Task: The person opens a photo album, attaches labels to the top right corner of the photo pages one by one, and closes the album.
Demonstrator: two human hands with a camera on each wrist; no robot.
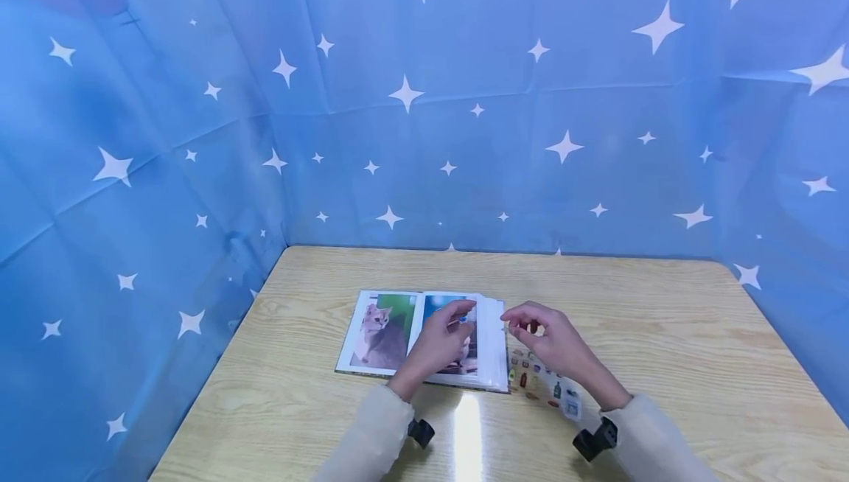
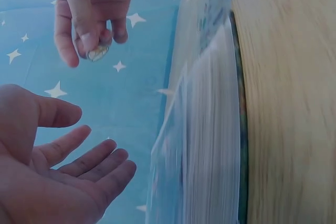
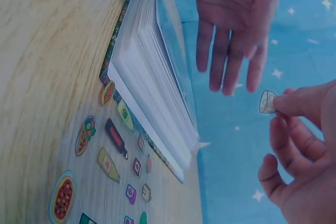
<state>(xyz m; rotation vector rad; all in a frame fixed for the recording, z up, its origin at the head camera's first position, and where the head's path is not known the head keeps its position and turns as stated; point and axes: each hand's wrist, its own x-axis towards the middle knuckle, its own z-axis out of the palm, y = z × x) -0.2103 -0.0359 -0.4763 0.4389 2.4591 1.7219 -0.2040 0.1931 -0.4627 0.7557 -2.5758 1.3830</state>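
Here a small sticker [image 3: 267, 102] sits pinched between the thumb and fingertips of the right hand [image 1: 553, 342], lifted off the surface and held in the air just beside the open photo album [image 1: 424, 338]. The sticker sheet [image 1: 547, 386] it seems to belong to lies flat on the wooden surface [image 1: 663, 334], touching the album's right edge and under the right wrist. The left hand [image 1: 441, 338] hovers over the album's right-hand page, fingers relaxed and spread, holding nothing. The left-hand page shows a cat picture [image 1: 379, 331]. By my reading, the step in hand is carrying a peeled sticker toward the page; the next move would call for steadying the page with the free hand and lowering the sticker flat, so it does not crease or stick to the fingers.
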